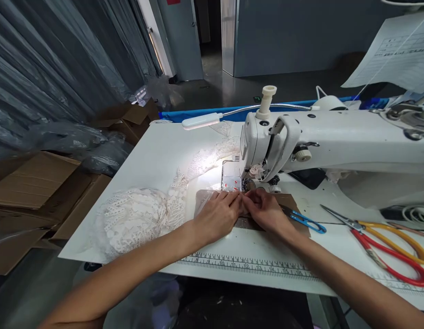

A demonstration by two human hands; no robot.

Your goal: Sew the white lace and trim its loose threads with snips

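A flat, brownish piece of fabric (205, 201) lies on the white counter (153, 155) just before the needle of one white sewing machine (335, 141). The left hand (217, 214) and right hand (266, 212) press it down, fingers (232, 198) flat and close together, gripping nothing. One heap of white openwork lace (136, 217) lies left; two scissors, blue-handled snips (306, 220) and red-and-yellow shears (386, 242), lie right.

Ruler (246, 266) on table edge: numbers 8 to 16.
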